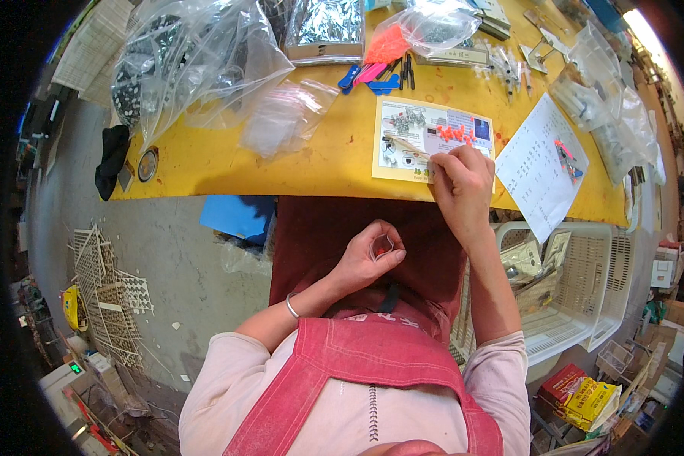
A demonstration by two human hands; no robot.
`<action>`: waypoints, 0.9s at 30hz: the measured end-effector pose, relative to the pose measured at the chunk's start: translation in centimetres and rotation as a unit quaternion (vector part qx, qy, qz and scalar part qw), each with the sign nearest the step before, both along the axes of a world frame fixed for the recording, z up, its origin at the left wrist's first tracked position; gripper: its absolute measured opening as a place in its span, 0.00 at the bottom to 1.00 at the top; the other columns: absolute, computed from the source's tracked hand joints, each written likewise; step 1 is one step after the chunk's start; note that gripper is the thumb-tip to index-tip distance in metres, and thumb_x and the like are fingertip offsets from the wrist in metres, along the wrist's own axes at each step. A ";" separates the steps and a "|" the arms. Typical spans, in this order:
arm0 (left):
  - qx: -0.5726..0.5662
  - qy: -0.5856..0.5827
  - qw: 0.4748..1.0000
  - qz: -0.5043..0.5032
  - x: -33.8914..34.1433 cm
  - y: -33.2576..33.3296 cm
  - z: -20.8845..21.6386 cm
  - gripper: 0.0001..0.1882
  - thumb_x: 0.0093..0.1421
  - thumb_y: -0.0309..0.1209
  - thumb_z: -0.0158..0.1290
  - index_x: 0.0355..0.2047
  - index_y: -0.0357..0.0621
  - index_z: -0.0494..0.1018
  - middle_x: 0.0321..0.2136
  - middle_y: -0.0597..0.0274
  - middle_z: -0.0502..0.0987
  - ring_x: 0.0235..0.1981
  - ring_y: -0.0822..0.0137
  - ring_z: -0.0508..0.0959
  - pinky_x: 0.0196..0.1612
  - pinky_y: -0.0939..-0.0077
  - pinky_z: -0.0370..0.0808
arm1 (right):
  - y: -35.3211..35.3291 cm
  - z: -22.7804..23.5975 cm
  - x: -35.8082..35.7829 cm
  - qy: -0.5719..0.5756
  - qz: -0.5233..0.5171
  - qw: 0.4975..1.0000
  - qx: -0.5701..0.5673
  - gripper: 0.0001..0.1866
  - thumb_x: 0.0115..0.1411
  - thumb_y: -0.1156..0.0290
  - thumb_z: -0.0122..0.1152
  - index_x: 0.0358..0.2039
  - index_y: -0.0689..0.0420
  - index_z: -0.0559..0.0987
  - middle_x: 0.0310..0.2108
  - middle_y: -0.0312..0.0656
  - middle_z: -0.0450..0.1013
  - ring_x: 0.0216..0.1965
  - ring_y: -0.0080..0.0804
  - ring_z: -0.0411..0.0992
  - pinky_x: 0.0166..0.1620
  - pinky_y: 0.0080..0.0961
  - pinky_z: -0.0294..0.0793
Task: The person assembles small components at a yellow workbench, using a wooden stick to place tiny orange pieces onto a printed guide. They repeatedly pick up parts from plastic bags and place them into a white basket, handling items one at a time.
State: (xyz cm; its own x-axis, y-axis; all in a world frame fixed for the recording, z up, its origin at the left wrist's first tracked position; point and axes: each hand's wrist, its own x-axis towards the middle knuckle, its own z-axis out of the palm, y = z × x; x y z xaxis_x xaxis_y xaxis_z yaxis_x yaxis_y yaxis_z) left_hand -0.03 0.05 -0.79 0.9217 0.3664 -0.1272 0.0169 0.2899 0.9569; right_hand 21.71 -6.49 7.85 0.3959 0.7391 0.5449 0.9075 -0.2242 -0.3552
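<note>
My left hand [365, 257] is curled in front of my lap, below the table edge. Its fingers wrap round what looks like a small clear plastic bag [382, 245], its mouth open and something red inside. Over the lower right of a printed card [389, 169], my right hand [465, 182] has its thumb and fingers pinched together; what is between them, if anything, is hidden. Several small orange pieces [454, 134] lie on the card just beyond those fingers. Small metal parts [406, 119] are heaped at its upper left, above a thin tan stick-like piece [407, 144].
The yellow table [228, 169] also bears clear bags [283, 118], a large bag of dark items [182, 68], blue and pink tools [368, 74] and a written sheet [536, 171] with small parts. White plastic baskets [566, 319] stand below at right.
</note>
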 end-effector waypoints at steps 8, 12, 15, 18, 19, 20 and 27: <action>-0.003 0.004 1.000 -0.003 0.0 0.1 0.4 0.12 0.66 0.30 0.62 0.43 0.40 0.71 0.36 0.68 0.74 0.35 0.78 0.72 0.41 0.80 0.73 | -0.2 0.0 -0.6 0.002 0.010 1.000 0.004 0.06 0.54 0.77 0.70 0.33 0.58 0.84 0.30 0.40 0.74 0.37 0.41 0.74 0.44 0.37 0.66; 0.010 0.002 1.000 -0.002 0.1 0.1 0.2 0.12 0.66 0.30 0.62 0.43 0.40 0.71 0.36 0.68 0.74 0.35 0.79 0.72 0.41 0.80 0.73 | -0.4 0.1 -0.8 0.004 0.013 1.000 -0.002 0.07 0.53 0.77 0.70 0.34 0.57 0.84 0.30 0.40 0.74 0.37 0.40 0.74 0.44 0.38 0.67; 0.006 -0.002 1.000 -0.001 0.1 0.1 0.2 0.12 0.66 0.30 0.62 0.43 0.40 0.71 0.36 0.68 0.75 0.35 0.79 0.72 0.41 0.80 0.73 | -0.5 -0.2 -0.8 0.001 0.021 1.000 0.004 0.09 0.50 0.77 0.70 0.34 0.55 0.83 0.30 0.39 0.73 0.36 0.41 0.72 0.44 0.39 0.67; 0.000 -0.002 1.000 -0.002 0.1 0.1 0.1 0.12 0.66 0.30 0.62 0.44 0.40 0.71 0.36 0.68 0.75 0.35 0.79 0.72 0.40 0.81 0.73 | -0.5 -0.3 -0.9 0.005 0.021 1.000 0.005 0.09 0.50 0.77 0.71 0.34 0.55 0.83 0.31 0.39 0.73 0.36 0.41 0.72 0.44 0.38 0.66; -0.002 -0.001 1.000 -0.002 0.1 0.1 0.3 0.12 0.66 0.30 0.62 0.44 0.40 0.71 0.36 0.67 0.75 0.34 0.79 0.72 0.40 0.81 0.73 | -0.5 -0.3 -1.0 0.005 0.020 1.000 0.007 0.09 0.50 0.77 0.71 0.34 0.55 0.83 0.30 0.39 0.73 0.36 0.41 0.72 0.44 0.38 0.66; -0.004 0.000 1.000 -0.001 0.1 0.1 0.4 0.12 0.66 0.30 0.62 0.44 0.40 0.71 0.36 0.67 0.75 0.34 0.79 0.72 0.40 0.81 0.72 | -0.5 -0.3 -1.0 0.004 0.019 1.000 0.008 0.09 0.50 0.77 0.71 0.34 0.55 0.83 0.30 0.39 0.73 0.36 0.41 0.72 0.44 0.38 0.66; 0.035 0.024 0.999 -0.017 0.0 0.4 -0.1 0.12 0.66 0.30 0.62 0.44 0.40 0.72 0.38 0.66 0.75 0.38 0.77 0.73 0.43 0.79 0.72 | -0.7 0.2 -0.2 0.007 -0.031 0.999 0.030 0.08 0.52 0.77 0.70 0.34 0.57 0.83 0.31 0.40 0.74 0.38 0.42 0.74 0.45 0.39 0.66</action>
State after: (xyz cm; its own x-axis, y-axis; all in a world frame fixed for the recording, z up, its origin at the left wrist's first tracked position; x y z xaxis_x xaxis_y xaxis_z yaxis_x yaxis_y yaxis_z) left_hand -0.07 0.42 -0.89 0.9273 0.3445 -0.1464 0.0714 0.2209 0.9727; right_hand 21.54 -7.15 8.01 0.4474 0.6798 0.5811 0.8875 -0.2573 -0.3823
